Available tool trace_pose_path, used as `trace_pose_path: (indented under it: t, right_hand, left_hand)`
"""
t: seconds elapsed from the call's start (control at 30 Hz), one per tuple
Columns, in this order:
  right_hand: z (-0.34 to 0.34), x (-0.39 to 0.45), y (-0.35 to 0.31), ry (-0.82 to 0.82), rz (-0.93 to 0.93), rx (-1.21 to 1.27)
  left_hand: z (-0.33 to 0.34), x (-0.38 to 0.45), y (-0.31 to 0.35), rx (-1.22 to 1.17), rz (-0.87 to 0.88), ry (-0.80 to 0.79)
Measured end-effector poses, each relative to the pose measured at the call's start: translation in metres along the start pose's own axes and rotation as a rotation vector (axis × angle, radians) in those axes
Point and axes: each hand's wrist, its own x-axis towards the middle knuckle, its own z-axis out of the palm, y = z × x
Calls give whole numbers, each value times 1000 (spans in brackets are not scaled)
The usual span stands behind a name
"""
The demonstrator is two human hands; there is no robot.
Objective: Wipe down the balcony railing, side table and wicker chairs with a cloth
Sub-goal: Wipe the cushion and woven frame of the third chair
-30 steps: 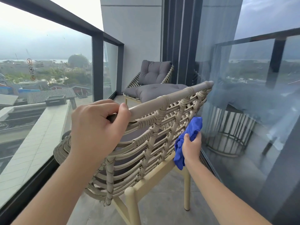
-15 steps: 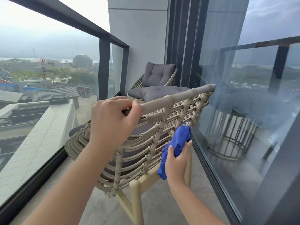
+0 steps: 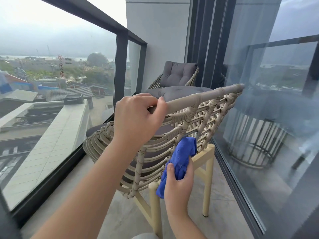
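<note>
we see the left hand (image 3: 138,118) curled over the top rail of the near wicker chair (image 3: 198,121), its fingers (image 3: 146,100) wrapped around the smooth tube at the left end of the backrest. the right hand (image 3: 179,185) sits lower, its fingers clamped on a bunched blue cloth (image 3: 183,157) that is pressed against the woven back of that chair, just above the pale rear leg (image 3: 208,183). a grey cushion (image 3: 177,93) shows over the rail. at the far end stands a second wicker chair (image 3: 179,75) with a grey back cushion, against the wall. the dark balcony railing (image 3: 96,16) with glass panels runs along the left, and a glass door (image 3: 276,118) lines the right, reflecting the scene.
</note>
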Motion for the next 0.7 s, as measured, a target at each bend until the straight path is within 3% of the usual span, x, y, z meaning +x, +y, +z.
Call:
trace_pose_path:
  t: [0.27,0.4,0.7]
  right_hand:
    - [32,-66,-6,-150,-18,71]
    - [19,-61,-5,-200,0,112]
    - [-52,53,29,83,38,-58]
  left_hand:
    - [-1,-1,3,-11,-25,-15]
    - [-4,-1,3,-22,-25,-23]
    - [0,-4,4,-32,-26,14]
